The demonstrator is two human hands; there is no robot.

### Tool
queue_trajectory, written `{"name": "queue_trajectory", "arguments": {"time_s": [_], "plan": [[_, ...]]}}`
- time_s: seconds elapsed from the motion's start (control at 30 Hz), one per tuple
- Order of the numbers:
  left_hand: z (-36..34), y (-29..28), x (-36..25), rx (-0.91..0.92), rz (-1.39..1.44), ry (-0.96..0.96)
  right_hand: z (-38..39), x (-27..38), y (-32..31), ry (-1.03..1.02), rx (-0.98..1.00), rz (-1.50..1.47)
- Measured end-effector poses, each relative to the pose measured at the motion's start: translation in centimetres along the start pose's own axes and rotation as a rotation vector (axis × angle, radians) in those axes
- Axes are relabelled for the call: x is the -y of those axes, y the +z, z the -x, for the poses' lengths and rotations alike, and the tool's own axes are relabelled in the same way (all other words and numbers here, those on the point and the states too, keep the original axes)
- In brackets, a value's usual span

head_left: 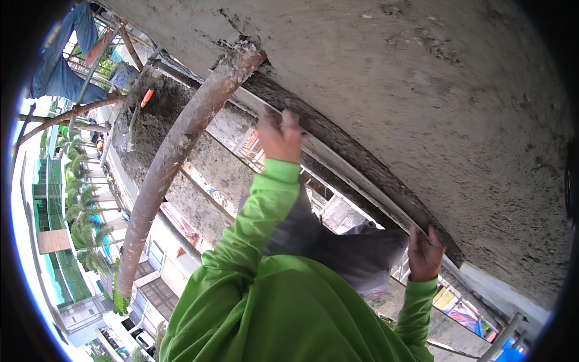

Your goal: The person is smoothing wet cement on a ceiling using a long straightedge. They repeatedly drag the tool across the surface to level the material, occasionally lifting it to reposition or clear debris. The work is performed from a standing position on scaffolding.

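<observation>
A long, pale, straight bar (356,175) runs slantwise along the lower edge of the grey plastered wall (434,114). My left hand (281,134) is on its upper-left stretch, fingers curled over it and slightly blurred. Farther down to the right, my right hand (426,256) grips the same bar, its fingertips against the wall side. Between bar and wall shows a strip of darker, rough mortar (374,166). Both arms wear bright green sleeves, and my dark-trousered leg (362,250) is bent beneath the bar.
A thick wooden pole (175,160) slants past my left arm and meets the wall. Dusty scaffold planks (208,175) lie below with open gaps between them. An orange-handled tool (146,98) rests on the left. Blue cloth (69,57) hangs from poles; a street with palms (78,199) lies far below.
</observation>
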State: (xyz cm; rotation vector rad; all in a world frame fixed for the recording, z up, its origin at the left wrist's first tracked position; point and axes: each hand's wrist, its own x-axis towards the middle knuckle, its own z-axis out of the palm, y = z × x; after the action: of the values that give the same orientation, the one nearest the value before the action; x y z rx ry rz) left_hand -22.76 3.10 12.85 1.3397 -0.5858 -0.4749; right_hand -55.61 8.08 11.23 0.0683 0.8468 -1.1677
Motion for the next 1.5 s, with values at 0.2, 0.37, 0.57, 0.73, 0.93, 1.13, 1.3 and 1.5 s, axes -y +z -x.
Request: {"name": "queue_trajectory", "arguments": {"time_s": [0.2,0.37,0.57,0.73,0.93,1.13,1.3,1.5], "plan": [[4.1,1.3,0.7,0.088,0.224,-0.229,2.1,3.7,-2.7,-0.151,0.068,0.105],[2.9,-4.7,5.2,-0.088,0.294,-0.548,3.1,2.7,-4.0,-0.229,0.105,0.238],[-1.7,-16.6,9.1,-0.128,0.121,-0.545,4.1,1.2,-4.0,-0.147,0.217,0.291],[-5.9,-25.7,13.4,-0.134,0.300,-0.496,1.9,0.2,-3.6,0.565,0.520,-0.128],[-11.5,-31.9,10.9,-0.246,-0.104,-0.430,-1.5,-1.5,0.0,0.922,0.720,0.296],[-15.3,-36.9,8.5,-0.260,-0.014,-0.335,-1.8,-11.9,5.6,1.274,0.545,0.827],[-15.6,-38.5,4.2,-0.375,0.321,-0.270,-4.7,-21.5,11.5,1.199,0.717,0.861],[-3.9,-42.0,13.2,-0.660,-0.995,-0.331,-9.1,-40.6,25.5,0.637,0.985,1.089]]}}
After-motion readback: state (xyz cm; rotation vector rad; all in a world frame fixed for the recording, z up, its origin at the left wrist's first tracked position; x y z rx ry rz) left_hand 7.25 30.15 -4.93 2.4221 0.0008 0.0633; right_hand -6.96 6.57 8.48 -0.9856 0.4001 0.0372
